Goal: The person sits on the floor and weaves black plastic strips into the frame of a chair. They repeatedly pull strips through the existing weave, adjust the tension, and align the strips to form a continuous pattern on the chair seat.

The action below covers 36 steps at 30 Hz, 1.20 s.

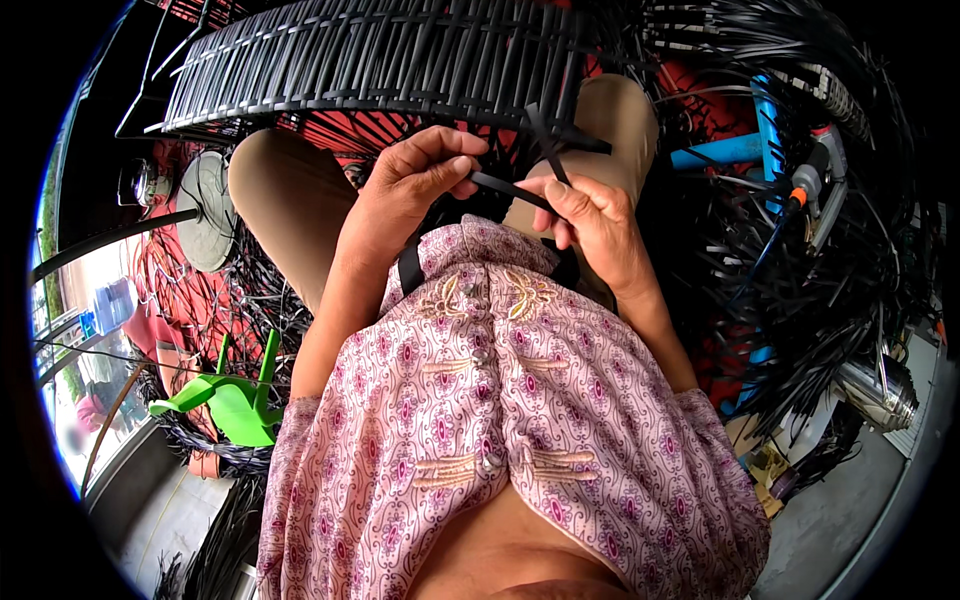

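Observation:
Between my hands runs a flat black weaving strip (508, 188), stretched across just above my lap. My left hand (418, 178) pinches its left end between thumb and fingertips. The right part of the strip sits in the closed fingers of my right hand (580, 208), and a length of black strip sticks up past the thumb. Beyond both hands, a woven black panel (370, 65) with close upright strands spans the space in front of my knees. Its lower edge is near my fingers but apart from them.
Loose black strips (800, 250) lie heaped on the right, with blue pipes (725, 152) and a grey air tool (815, 165) with an orange fitting among them. To the left are a round grey disc (205, 215) and a small green plastic stool (240, 400).

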Motion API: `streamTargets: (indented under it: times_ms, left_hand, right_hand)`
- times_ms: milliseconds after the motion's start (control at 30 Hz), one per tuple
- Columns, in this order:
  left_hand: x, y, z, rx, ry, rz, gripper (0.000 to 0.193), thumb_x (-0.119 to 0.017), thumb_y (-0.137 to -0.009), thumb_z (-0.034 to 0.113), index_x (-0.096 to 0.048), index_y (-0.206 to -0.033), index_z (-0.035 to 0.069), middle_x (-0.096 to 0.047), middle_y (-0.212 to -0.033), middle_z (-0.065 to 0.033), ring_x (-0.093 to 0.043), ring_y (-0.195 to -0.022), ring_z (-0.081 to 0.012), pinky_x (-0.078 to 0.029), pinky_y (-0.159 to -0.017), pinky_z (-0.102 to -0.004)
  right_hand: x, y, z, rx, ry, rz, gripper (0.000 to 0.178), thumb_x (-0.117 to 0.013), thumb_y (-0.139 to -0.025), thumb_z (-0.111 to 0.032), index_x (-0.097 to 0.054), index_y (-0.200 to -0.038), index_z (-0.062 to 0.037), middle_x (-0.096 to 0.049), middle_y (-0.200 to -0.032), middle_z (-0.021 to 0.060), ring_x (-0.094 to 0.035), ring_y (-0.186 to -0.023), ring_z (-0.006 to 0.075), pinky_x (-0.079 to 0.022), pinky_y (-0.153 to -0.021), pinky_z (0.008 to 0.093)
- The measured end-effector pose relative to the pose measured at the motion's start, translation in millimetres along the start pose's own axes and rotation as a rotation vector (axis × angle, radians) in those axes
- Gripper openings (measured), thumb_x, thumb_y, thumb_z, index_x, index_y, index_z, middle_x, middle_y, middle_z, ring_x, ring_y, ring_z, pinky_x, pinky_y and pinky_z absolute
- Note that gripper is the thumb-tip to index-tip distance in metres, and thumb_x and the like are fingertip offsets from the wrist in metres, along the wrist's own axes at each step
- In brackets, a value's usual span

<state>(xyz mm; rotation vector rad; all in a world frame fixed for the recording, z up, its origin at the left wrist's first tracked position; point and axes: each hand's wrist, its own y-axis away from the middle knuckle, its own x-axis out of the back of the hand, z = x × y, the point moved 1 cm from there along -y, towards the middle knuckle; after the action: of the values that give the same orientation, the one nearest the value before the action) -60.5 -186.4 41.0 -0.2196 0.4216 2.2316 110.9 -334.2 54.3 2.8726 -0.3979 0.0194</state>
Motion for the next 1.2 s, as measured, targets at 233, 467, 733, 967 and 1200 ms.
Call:
streamTargets:
  times_ms: [233,467,733,967,1200]
  left_hand:
    - [3,3,-8,-0.044,-0.025,-0.024,0.016,-0.063,-0.093,0.004,-0.063,-0.108,-0.001,-0.064,-0.096,-0.0014,-0.061,-0.084,-0.0082,-0.053,-0.074,-0.0212]
    - [11,7,-9,-0.052,0.113,-0.086,0.016,-0.066,-0.089,0.0,-0.064,-0.104,-0.002,-0.065,-0.098,-0.0059,-0.065,-0.09,-0.0137,-0.056,-0.084,-0.028]
    - [12,12,-5,-0.134,0.161,-0.124,0.01,-0.068,-0.086,0.0,-0.067,-0.096,-0.003,-0.066,-0.096,-0.0083,-0.066,-0.089,-0.0152,-0.056,-0.083,-0.0287]
    - [9,14,-13,-0.136,-0.038,-0.075,0.01,-0.073,-0.085,0.007,-0.073,-0.091,-0.001,-0.065,-0.085,-0.0022,-0.062,-0.076,-0.0094,-0.051,-0.071,-0.0218]
    - [-11,19,-16,-0.035,-0.04,-0.149,0.019,-0.07,-0.089,0.009,-0.071,-0.104,-0.002,-0.068,-0.086,-0.0032,-0.064,-0.074,-0.0095,-0.054,-0.071,-0.0221]
  right_hand:
    - [3,0,14,-0.368,-0.346,-0.203,0.04,-0.055,-0.097,-0.034,-0.069,-0.1,0.0039,-0.064,-0.073,0.0043,-0.056,-0.054,0.0066,-0.04,-0.046,0.0175]
    - [4,0,22,-0.411,-0.52,-0.192,0.033,-0.057,-0.098,-0.026,-0.067,-0.097,0.0054,-0.056,-0.067,-0.0008,-0.046,-0.047,0.0021,-0.031,-0.04,0.0145]
    - [1,3,21,-0.433,-0.531,-0.25,0.032,-0.056,-0.099,-0.025,-0.067,-0.098,0.0051,-0.055,-0.067,-0.0021,-0.045,-0.049,0.0009,-0.031,-0.041,0.0145]
    - [-5,-9,38,0.521,0.635,0.331,0.02,-0.057,-0.096,-0.013,-0.066,-0.11,-0.0015,-0.065,-0.077,0.0097,-0.065,-0.066,0.0212,-0.051,-0.061,0.0307]
    - [-9,3,2,0.397,0.648,0.232,0.021,-0.056,-0.095,-0.02,-0.068,-0.101,-0.0038,-0.067,-0.085,0.0111,-0.066,-0.072,0.0261,-0.05,-0.065,0.0354]
